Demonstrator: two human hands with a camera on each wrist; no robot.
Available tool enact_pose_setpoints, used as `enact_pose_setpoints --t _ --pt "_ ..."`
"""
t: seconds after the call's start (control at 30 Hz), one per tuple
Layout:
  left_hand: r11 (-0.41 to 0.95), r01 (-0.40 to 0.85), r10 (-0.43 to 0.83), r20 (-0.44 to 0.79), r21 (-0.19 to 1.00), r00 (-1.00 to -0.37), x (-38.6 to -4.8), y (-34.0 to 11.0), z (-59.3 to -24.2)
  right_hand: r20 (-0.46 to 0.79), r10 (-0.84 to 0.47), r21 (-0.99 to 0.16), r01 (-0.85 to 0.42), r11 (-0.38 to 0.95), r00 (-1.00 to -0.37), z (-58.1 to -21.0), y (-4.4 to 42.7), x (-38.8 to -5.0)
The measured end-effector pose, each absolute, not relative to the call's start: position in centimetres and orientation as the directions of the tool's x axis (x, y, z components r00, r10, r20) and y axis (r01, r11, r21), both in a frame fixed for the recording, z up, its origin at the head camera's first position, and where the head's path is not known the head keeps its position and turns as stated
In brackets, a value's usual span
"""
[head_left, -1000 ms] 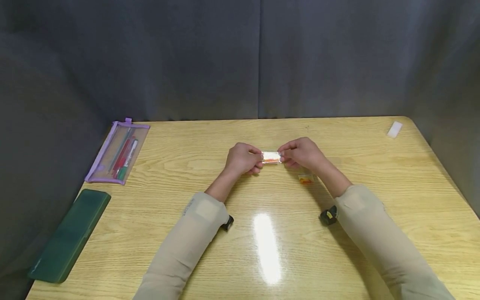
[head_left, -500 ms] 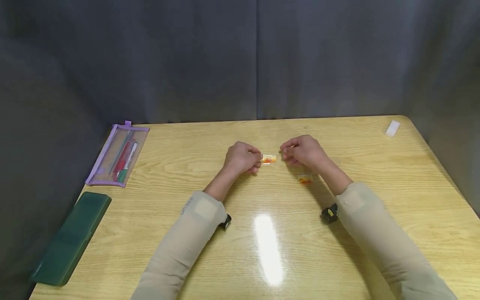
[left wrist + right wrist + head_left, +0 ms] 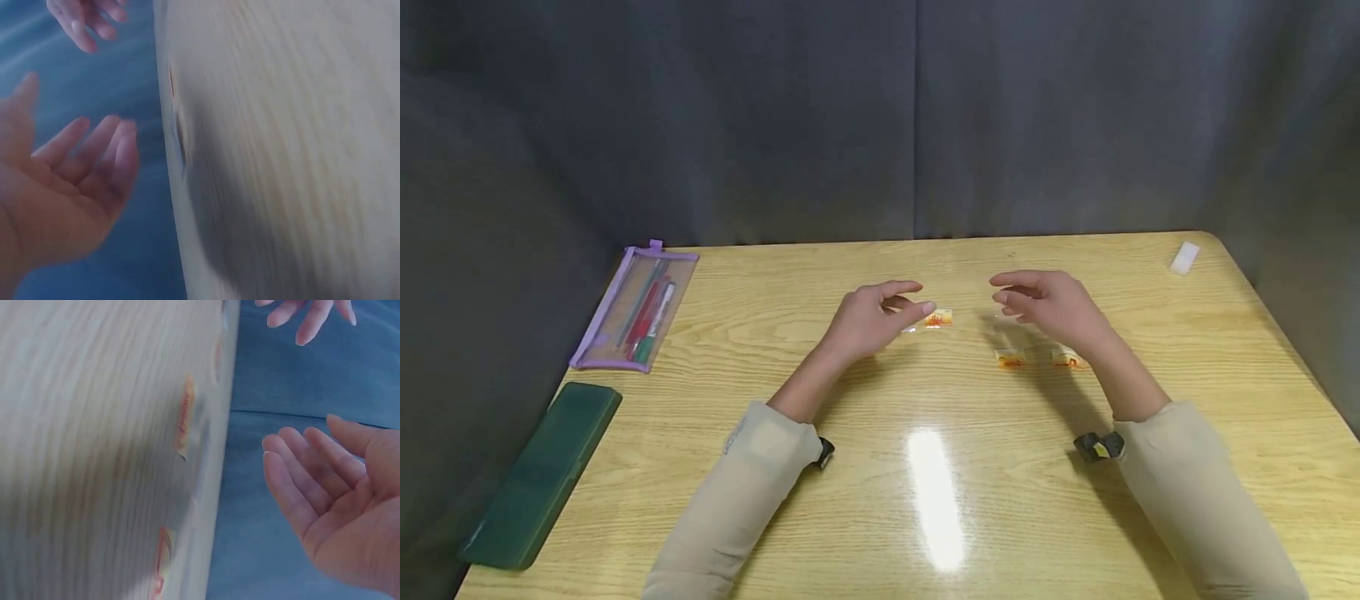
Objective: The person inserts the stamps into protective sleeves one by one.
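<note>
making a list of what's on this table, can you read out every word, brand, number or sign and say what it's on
Nothing can be read for certain.
Left packet: red marks, too small.
Middle packet: red marks, too blurred.
Right packet: red marks, too blurred.
Green case: faint mark near its lower end, too small.
Left sleeve: faint marks, too small.
Right wrist camera: yellow mark, unclear.

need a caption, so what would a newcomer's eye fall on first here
Probably the left hand and right hand, which hover over the table, both empty. Small orange-printed pieces lie beneath and near them, and the purple-edged pouch stands out at the table's far left corner.
</note>
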State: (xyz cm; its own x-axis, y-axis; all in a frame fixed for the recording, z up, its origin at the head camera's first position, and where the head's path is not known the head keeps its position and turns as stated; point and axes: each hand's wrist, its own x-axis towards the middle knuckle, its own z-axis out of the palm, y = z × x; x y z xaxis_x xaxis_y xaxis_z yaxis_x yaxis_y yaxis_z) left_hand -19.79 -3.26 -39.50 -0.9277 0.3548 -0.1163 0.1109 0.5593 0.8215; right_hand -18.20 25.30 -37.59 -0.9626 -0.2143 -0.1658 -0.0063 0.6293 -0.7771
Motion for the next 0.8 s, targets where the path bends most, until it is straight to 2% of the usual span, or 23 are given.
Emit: enact_pose_setpoints --t 0.23,0.43,0.8 --pt "0.581 0.190 0.385 -0.061 0.791 -0.921 -19.2 -4.1 -39.1 -0.132 -0.251 -0.756 -0.067 0.652 -0.959 -37.3 26.9 -16.3" --pt "0.635 0.210 0.378 -0.062 0.744 -0.924 -18.9 -4.1 -39.2 -0.119 -0.285 -0.747 -0.103 0.657 -0.951 -37.7 27.9 -15.5" --pt "0.754 0.339 0.417 -0.012 0.562 -0.909 -19.0 -2.0 -39.8 -0.145 -0.278 -0.690 -0.105 0.717 -0.949 -38.0 29.4 -14.9"
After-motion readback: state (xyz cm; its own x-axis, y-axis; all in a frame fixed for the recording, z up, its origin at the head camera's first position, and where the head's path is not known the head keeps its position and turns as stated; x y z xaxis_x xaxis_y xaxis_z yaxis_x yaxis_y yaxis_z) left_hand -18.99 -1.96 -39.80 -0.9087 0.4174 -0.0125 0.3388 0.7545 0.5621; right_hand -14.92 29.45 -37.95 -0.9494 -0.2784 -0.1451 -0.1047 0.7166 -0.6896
